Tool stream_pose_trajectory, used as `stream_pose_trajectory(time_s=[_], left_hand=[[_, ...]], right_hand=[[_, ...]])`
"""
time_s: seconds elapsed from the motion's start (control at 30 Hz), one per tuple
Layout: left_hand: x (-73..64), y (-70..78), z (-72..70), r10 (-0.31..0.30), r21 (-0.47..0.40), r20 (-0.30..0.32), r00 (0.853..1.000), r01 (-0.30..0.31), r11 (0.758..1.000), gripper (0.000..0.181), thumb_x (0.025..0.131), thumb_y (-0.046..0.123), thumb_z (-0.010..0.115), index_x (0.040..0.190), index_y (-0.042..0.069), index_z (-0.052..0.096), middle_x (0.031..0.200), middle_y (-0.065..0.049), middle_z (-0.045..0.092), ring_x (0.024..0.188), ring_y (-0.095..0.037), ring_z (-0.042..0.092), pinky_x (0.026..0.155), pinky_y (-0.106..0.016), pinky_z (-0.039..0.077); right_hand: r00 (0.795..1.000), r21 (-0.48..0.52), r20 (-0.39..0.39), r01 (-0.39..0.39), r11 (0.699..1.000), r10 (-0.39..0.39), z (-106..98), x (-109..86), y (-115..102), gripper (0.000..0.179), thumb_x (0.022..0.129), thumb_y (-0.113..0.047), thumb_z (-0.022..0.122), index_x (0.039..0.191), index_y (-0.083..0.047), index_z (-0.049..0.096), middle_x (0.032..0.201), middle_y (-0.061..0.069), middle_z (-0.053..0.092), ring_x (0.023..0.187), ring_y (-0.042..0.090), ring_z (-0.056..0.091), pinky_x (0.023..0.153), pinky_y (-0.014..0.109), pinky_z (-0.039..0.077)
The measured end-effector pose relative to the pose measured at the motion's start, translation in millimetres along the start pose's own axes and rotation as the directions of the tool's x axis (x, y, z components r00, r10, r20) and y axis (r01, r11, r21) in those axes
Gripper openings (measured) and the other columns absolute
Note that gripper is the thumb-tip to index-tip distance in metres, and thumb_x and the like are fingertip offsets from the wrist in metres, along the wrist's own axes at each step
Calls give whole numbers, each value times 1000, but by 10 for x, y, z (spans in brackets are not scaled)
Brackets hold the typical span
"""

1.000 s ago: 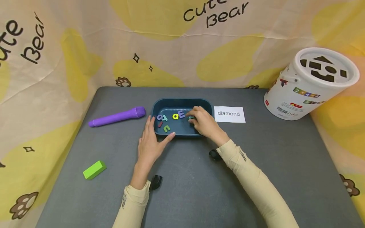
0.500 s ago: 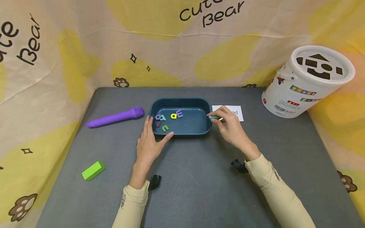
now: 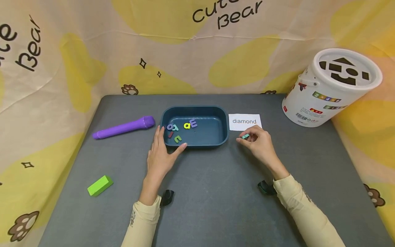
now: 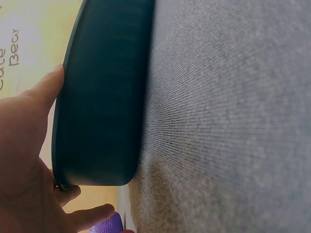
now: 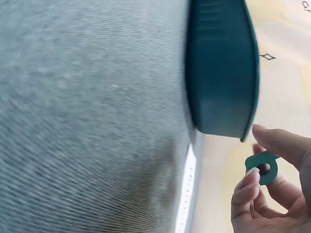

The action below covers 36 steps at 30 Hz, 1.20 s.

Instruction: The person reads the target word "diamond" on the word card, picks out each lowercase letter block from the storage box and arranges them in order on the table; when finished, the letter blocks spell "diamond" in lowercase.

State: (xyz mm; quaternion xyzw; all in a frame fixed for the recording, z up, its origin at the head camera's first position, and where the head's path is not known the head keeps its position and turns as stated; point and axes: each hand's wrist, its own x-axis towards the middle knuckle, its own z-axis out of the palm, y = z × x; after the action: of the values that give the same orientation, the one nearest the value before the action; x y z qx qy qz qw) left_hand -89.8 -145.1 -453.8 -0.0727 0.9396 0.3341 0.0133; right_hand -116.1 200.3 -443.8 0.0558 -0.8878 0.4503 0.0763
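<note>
A dark blue tray (image 3: 203, 139) holds several small coloured letters, among them a yellow "a" (image 3: 187, 126), a purple "m" (image 3: 193, 123) and a green "n" (image 3: 177, 139). My left hand (image 3: 159, 159) rests at the tray's front left corner, fingers along the left side and thumb on the front rim. Right of the tray, my right hand (image 3: 260, 142) pinches a teal letter (image 5: 270, 165) above the table; a round loop with a hole shows in the right wrist view. Behind that hand lies a white card (image 3: 245, 118) printed "diamond", its lower edge partly covered by the fingers.
A purple toy microphone (image 3: 123, 128) lies left of the tray. Nearer the front left is a light green block (image 3: 100, 185). A white bucket (image 3: 327, 89) with shaped holes in its lid stands at the back right. Patterned cloth hangs behind the grey table (image 3: 210, 192).
My right hand has lifted the teal letter out of the tray and carried it right, then nearer, uncovering the card's word. The left hand has stayed at the tray's corner.
</note>
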Motion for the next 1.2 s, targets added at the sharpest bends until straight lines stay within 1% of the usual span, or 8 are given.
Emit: stream_pose_trajectory(time_s=[0.2,0.33,0.43,0.67,0.8,0.9,1.1,1.2], left_hand=[[7,-28,12,10,4,-4,1000,-10,1000,115,88,75,69,173,23,11,181,-1,5,162,-36,27,120,-73,25],[5,-29,9,10,0,-3,1000,-10,1000,114,89,75,69,172,23,11,181,0,5,162,-36,26,120,-73,25],[1,-26,4,11,-2,-4,1000,-11,1000,114,89,75,69,172,23,11,181,0,5,162,-36,27,120,-73,25],[-3,-27,-1,8,-5,-5,1000,-8,1000,115,88,76,69,172,24,12,181,1,5,162,-36,28,120,-74,25],[-3,-23,3,6,-4,-1,1000,-6,1000,115,88,77,69,172,24,12,181,1,5,162,-36,28,119,-74,25],[-3,-21,5,4,-4,2,1000,-4,1000,115,88,77,68,172,24,11,181,2,4,162,-36,28,120,-75,24],[0,-18,5,-1,-1,6,1000,1,1000,115,88,77,68,173,24,11,181,4,2,162,-36,27,121,-74,23],[-1,-17,2,-1,1,5,1000,1,1000,115,88,76,68,172,24,11,181,3,3,163,-36,26,121,-74,23]], right_hand=[[995,-46,99,-27,999,32,80,9,98,21,97,-6,76,117,-1,79,98,14,74,73,14,54,65,20,41],[978,-44,203,-42,998,50,103,0,128,28,100,1,68,128,1,70,112,17,78,87,20,65,73,23,46],[968,-38,247,-34,999,42,105,-2,128,26,98,5,68,124,-1,70,118,16,78,92,23,67,76,26,48],[969,-60,246,32,998,-16,102,40,101,20,89,1,83,107,-4,80,98,11,72,82,18,65,74,23,51],[974,-31,228,11,999,-4,108,91,107,19,83,4,87,98,0,77,88,12,74,77,18,67,69,19,53],[972,-47,236,10,999,2,109,136,127,14,82,2,88,92,-1,78,84,11,75,73,16,66,64,19,51],[958,-100,280,95,990,-64,112,221,193,12,85,1,86,96,-2,84,87,10,73,75,18,62,68,25,47],[948,-105,310,111,988,-74,123,258,199,13,86,3,84,99,-1,84,89,11,71,78,21,61,71,29,45]])
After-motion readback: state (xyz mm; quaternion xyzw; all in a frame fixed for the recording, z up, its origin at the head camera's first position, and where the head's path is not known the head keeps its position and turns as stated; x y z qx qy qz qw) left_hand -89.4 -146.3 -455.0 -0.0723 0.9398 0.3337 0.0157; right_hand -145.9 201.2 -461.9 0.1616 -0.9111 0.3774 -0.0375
